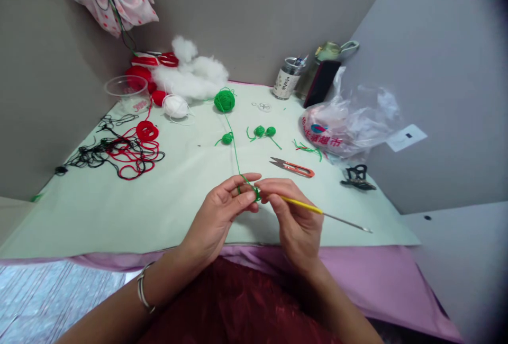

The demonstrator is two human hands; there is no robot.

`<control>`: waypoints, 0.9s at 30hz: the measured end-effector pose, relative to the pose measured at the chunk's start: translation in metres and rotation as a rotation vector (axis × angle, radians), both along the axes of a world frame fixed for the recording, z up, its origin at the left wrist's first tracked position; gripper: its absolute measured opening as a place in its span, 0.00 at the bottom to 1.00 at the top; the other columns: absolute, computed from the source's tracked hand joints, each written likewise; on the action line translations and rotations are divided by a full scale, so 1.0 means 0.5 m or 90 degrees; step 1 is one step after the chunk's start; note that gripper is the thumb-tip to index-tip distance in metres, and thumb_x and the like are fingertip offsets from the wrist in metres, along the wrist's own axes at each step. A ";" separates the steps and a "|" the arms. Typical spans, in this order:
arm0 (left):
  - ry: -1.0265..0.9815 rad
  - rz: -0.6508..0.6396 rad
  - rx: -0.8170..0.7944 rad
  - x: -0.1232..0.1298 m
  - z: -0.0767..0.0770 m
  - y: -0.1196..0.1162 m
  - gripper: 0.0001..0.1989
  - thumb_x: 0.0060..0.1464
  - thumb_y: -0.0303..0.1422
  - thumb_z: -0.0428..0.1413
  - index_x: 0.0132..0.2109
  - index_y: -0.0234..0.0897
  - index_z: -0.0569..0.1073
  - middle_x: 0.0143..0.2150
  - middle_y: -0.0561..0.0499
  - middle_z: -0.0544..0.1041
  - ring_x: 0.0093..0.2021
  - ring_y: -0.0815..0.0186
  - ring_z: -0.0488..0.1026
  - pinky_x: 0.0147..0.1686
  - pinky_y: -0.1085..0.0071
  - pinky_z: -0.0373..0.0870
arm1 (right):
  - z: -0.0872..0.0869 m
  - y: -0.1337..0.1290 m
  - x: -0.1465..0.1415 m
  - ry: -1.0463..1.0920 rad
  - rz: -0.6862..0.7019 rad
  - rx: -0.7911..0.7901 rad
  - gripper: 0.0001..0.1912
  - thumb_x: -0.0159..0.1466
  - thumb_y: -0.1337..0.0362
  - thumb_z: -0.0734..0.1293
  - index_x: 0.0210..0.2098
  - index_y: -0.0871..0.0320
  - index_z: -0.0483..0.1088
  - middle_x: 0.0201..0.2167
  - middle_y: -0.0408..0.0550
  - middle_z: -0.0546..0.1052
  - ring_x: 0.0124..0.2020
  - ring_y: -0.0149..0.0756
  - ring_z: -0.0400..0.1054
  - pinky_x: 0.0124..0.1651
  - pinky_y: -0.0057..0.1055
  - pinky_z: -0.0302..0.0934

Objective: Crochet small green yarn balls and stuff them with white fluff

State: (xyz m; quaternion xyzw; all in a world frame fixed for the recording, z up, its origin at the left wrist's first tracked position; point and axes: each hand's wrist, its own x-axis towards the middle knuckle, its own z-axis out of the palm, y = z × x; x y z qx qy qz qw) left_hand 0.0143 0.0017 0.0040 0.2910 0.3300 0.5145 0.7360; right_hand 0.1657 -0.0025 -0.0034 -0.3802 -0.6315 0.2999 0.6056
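Note:
Between the thumb and fingers of my left hand (224,209) is a small piece of green crochet work (257,194). A strand of green yarn (235,151) runs from it over my left fingers and back to a green yarn ball (224,100). My right hand (296,222) grips a crochet hook (304,204) with a yellow handle, its tip close to the green piece and hidden by the fingers. The hook's other metal end points to the lower right. Past my hands lie a small green crocheted ball (227,138) and two more green crocheted balls (264,131) with yarn tails.
Orange thread snips (292,167) lie beyond my right hand, near green yarn scraps (307,149). Rightward are a plastic bag (343,127) and black claw clip (357,177). Tangled black and red yarn (123,151), white stuffing (194,77) and a clear cup (127,95) occupy the left.

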 end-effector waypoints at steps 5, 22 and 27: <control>0.006 -0.035 -0.011 -0.007 0.002 -0.002 0.14 0.56 0.30 0.68 0.50 0.40 0.84 0.39 0.51 0.78 0.38 0.69 0.73 0.48 0.69 0.67 | -0.009 0.005 0.010 0.132 0.055 -0.096 0.08 0.73 0.63 0.66 0.43 0.53 0.80 0.38 0.47 0.84 0.33 0.34 0.77 0.37 0.34 0.74; -0.066 -0.028 -0.093 -0.011 0.007 0.000 0.17 0.55 0.28 0.68 0.52 0.36 0.83 0.35 0.53 0.77 0.33 0.74 0.73 0.40 0.77 0.71 | -0.006 -0.005 0.006 0.011 -0.028 0.028 0.13 0.74 0.69 0.63 0.45 0.52 0.80 0.37 0.46 0.81 0.32 0.33 0.75 0.35 0.33 0.72; -0.016 -0.003 -0.008 0.003 0.002 -0.006 0.15 0.53 0.28 0.69 0.49 0.39 0.84 0.35 0.54 0.79 0.35 0.73 0.74 0.43 0.77 0.70 | -0.010 -0.005 -0.001 -0.044 0.007 0.045 0.13 0.72 0.72 0.65 0.48 0.51 0.79 0.41 0.47 0.83 0.40 0.36 0.77 0.42 0.34 0.74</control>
